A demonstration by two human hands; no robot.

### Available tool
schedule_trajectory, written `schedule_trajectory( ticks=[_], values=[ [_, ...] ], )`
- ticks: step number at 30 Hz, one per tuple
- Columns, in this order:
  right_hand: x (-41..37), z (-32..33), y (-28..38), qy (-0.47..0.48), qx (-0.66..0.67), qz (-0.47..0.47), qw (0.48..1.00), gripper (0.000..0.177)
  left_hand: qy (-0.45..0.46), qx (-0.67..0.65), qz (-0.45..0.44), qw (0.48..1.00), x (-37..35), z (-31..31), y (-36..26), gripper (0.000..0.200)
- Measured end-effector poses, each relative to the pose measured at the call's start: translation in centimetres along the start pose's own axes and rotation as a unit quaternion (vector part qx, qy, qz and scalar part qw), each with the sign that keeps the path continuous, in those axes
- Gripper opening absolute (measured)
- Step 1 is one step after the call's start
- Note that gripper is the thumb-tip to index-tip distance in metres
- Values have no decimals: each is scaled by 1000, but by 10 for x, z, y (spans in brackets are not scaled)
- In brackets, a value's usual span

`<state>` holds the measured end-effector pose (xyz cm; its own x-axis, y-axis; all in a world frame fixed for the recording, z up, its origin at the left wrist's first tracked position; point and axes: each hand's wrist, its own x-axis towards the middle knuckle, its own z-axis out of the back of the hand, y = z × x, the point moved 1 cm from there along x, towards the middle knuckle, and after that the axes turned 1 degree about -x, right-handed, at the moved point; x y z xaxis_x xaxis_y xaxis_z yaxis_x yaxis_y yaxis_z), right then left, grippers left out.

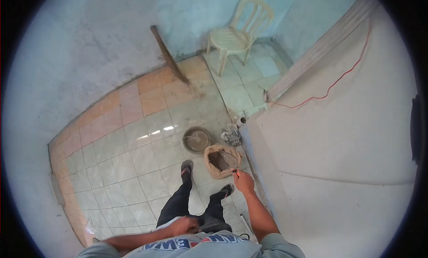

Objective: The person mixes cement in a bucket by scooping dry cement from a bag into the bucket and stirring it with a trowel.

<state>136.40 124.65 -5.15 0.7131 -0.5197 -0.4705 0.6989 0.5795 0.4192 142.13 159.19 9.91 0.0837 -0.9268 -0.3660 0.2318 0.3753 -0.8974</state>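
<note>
My right hand is closed around the handle of a trowel, whose grey blade reaches into the mouth of an open brown paper bag. Inside the bag there is grey-brown powder, partly in shadow. Just beyond the bag a round dark basin sits on the tiles with murky grey-brown material in it. My left hand rests near my waist, touching nothing that I can make out. Its fingers do not show clearly.
Crumpled grey material lies beside the bag, close to a pale panel with a red wire. Against the far wall lean a broom and, farther right, stands a cream plastic chair. The floor is tiled.
</note>
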Motion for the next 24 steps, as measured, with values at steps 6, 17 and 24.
schedule_trajectory(
  ticks=[6,17,24],
  values=[
    [-49,48,27,-31,-35,-50,998,30,144,70,-143,977,82,-6,-25,25],
    [-105,41,57,-91,23,-5,996,30,469,82,-328,816,134,-92,-56,35],
    [-99,-18,16,-83,31,-64,994,30,500,-4,-299,813,110,-126,-46,34]
  ],
)
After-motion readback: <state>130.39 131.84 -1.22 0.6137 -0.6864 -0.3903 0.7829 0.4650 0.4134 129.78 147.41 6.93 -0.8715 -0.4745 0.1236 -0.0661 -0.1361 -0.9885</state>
